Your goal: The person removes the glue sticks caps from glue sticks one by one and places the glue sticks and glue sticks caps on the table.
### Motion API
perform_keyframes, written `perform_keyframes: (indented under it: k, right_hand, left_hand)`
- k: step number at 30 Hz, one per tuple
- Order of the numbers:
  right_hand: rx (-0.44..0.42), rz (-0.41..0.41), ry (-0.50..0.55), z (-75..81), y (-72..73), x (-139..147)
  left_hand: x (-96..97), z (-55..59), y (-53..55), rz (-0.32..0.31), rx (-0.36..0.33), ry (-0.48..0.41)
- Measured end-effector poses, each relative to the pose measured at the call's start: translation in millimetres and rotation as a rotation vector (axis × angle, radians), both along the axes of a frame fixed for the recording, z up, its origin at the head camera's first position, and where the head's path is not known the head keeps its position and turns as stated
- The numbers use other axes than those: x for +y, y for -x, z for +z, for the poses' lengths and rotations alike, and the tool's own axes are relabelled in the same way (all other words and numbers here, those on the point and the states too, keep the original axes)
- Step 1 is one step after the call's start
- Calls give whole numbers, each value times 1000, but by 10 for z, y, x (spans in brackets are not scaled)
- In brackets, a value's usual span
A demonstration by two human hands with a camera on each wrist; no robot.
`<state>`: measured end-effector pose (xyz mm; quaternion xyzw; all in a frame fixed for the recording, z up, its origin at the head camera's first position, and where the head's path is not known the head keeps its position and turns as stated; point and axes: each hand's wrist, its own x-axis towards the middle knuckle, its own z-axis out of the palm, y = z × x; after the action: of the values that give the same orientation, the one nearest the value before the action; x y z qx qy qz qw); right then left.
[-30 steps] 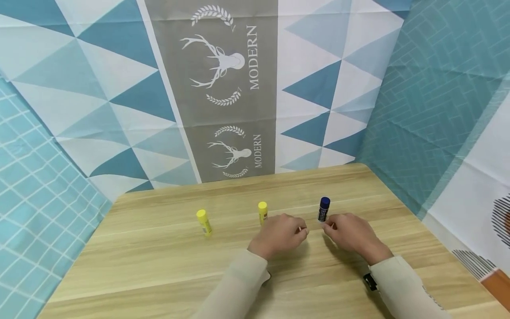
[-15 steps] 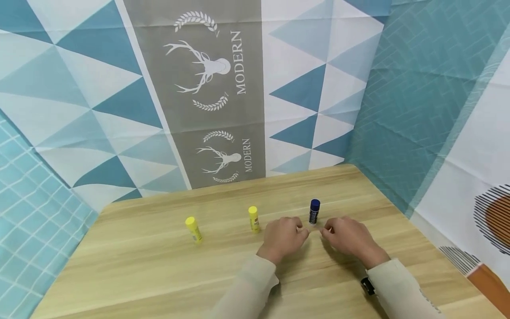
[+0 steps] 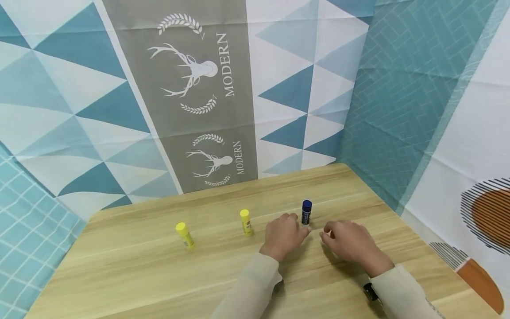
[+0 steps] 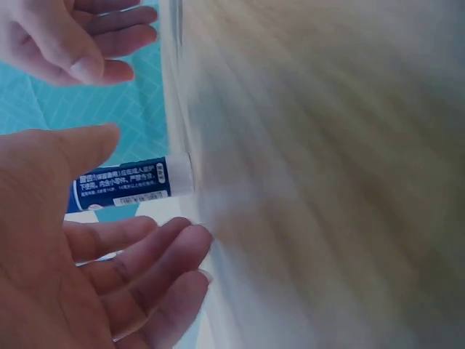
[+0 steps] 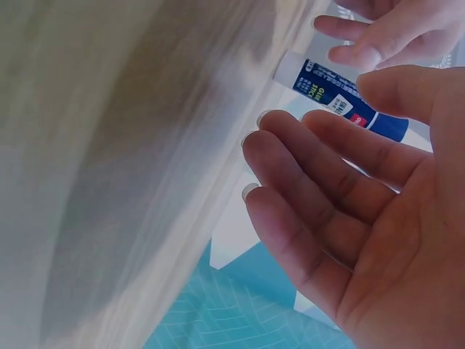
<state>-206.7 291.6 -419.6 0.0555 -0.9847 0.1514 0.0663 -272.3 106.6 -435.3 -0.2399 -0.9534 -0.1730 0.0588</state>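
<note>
A dark blue glue stick [image 3: 306,212] with a white base stands upright on the table [image 3: 131,283], just beyond both hands. My left hand [image 3: 284,237] is the nearer one. In the left wrist view the glue stick [image 4: 131,183] shows between its thumb and loosely bent fingers, with no plain contact. To the right, my right hand [image 3: 348,241] hovers with relaxed fingers and holds nothing. The glue stick [image 5: 334,94] appears past its fingertips in the right wrist view. Two yellow glue sticks, a middle one [image 3: 245,223] and a left one [image 3: 185,235], stand farther left.
A patterned cloth backdrop [image 3: 215,106] rises behind the table. Teal and white cloth [image 3: 398,102] hangs along the right side, and blue tiled cloth [image 3: 32,248] along the left. A black band [image 3: 370,291] sits at the right wrist.
The whole scene has shifted left in the head view. My left hand has moved right, closer to the blue glue stick, and my right hand has drawn slightly away from it. The glue sticks stay standing.
</note>
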Motion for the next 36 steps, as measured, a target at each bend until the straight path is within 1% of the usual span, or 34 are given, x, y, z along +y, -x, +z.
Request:
perform_keyframes:
  k: [4,8,15,21,24,28,31,36]
  right_hand:
    - [-2,-7,-6,-7,-38,15]
    - [-1,-12,-6,-29,-65,32]
    - [34,-9,-24,-48,-65,37]
    - [18,-19,-6,-71,-72,56]
    - [5,-32,17,-83,-88,67]
    - [-16,-45,45,-95,-114,82]
    - [-24,-51,53,-98,-123,88]
    - [-9,-58,42,-87,-107,97]
  left_hand:
    - [31,12,28,1,-39,-8]
    - [61,3,46,7,-56,-9]
    - [132,-16,127,6,-29,11]
    - [190,-31,208,49,-46,27]
    - [200,-66,224,68,-61,22]
    - [212,-109,222,64,-81,21]
    - [218,-116,230,61,-82,14]
    - [224,-101,259,57,-77,2]
